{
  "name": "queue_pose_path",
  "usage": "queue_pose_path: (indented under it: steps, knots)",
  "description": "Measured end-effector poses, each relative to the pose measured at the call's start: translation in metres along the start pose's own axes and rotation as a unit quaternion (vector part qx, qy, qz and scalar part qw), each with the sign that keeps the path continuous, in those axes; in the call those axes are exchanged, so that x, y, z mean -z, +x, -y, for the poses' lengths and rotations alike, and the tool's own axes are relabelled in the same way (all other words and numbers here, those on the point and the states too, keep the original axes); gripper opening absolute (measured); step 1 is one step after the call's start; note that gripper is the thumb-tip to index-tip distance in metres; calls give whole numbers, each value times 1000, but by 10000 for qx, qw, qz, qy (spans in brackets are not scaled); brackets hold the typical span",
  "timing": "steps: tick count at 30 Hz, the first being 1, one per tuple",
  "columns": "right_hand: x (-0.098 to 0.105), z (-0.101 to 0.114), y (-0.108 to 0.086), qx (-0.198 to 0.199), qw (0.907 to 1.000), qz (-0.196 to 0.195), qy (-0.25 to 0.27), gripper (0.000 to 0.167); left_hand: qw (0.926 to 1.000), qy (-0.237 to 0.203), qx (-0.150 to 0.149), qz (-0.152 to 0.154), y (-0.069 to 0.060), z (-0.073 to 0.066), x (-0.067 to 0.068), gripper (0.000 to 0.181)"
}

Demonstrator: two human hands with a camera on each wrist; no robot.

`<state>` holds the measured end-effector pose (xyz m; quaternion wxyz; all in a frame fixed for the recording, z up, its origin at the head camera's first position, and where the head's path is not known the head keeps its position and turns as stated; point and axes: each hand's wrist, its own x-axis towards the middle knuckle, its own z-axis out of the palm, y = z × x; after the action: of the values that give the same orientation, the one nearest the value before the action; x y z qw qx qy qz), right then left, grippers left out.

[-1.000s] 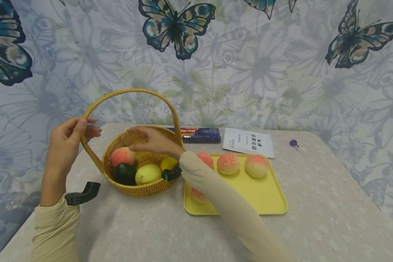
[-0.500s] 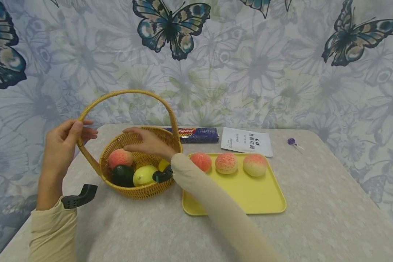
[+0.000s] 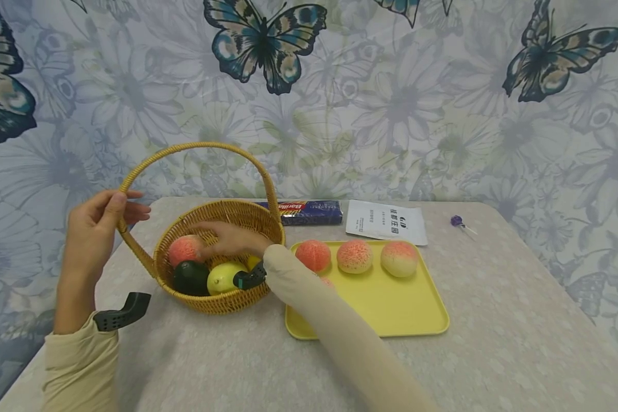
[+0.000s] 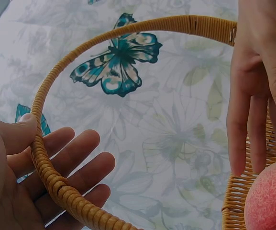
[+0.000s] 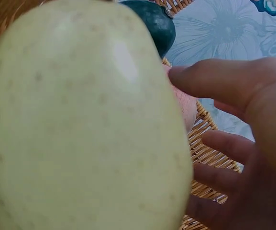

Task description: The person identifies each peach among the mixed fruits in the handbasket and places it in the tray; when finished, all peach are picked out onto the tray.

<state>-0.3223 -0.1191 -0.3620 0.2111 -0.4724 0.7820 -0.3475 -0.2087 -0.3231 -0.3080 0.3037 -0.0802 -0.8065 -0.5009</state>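
Note:
My left hand (image 3: 94, 232) holds the left side of the wicker basket's handle (image 3: 206, 145), thumb in front and fingers behind; in the left wrist view those fingers (image 4: 87, 167) reach out past it. Inside the basket (image 3: 221, 306) is my right hand (image 3: 232, 239), its fingers extended beside a pink peach (image 3: 181, 249). Whether they touch the peach is unclear. A dark green avocado-like fruit (image 3: 191, 278) and a pale yellow-green fruit (image 3: 225, 278) lie in front. Behind the wrist camera, a yellow fruit (image 3: 253, 262) is partly hidden. The pale fruit (image 5: 85, 124) fills much of the right wrist view.
Right of the basket lies a yellow tray (image 3: 391, 312) with several peaches (image 3: 355, 256), one mostly covered by my right sleeve. Behind stand a blue Barilla box (image 3: 314, 213) and a white packet (image 3: 386, 222). A purple lollipop (image 3: 457, 221) lies at far right.
My right hand has lowered deeper into the basket, beside the peach. My left hand stays at the handle. The whole head view has shifted slightly.

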Motion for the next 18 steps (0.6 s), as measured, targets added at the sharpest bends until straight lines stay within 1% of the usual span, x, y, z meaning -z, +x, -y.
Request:
queue_pose_path:
  steps: [3, 12, 17, 18]
  knots:
    - [-1, 0, 0, -20, 9999, 128, -26, 67, 10000, -29, 10, 5, 1, 0, 0, 35]
    - [-2, 0, -1, -159, 9991, 314, 224, 65, 10000, 4, 5, -26, 1, 0, -1, 33]
    - [-1, 1, -1, 2, 9992, 311, 241, 65, 9999, -121, -7, -21, 1, 0, 0, 34]
    - [0, 1, -1, -34, 9990, 332, 283, 65, 9999, -124, -2, -21, 1, 0, 0, 34]
